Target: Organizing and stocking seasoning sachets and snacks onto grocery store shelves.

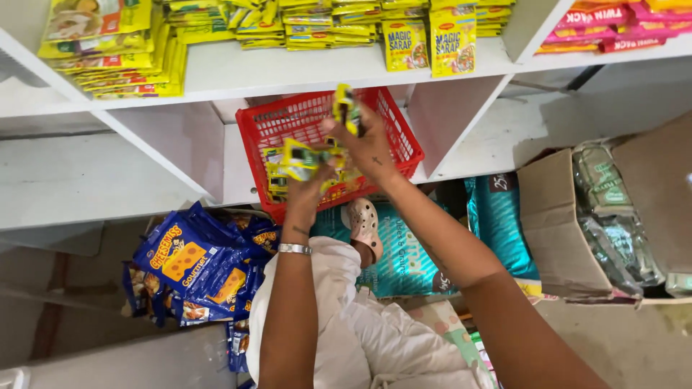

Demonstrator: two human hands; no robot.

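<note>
In right hand (369, 148), yellow sachet (346, 108)

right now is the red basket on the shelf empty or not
Not empty: the red basket holds a few yellow sachets at its near end.

We see a basket (328, 115) on the lower shelf (238, 180), under the upper shelf (288, 72) where sachets (453, 39) are stacked in rows. Our left hand (310, 184) and right hand (364, 140) meet over the basket, each holding small packets (299, 160); more packets lie inside it. Below the shelf, to the left, snack bags (191, 263) are piled on the floor. Sacks (497, 216) lie under our right forearm, with our shoe (364, 227) resting on one. To the right stands an open carton (559, 230) with wrapped bundles (609, 216) in it.
</note>
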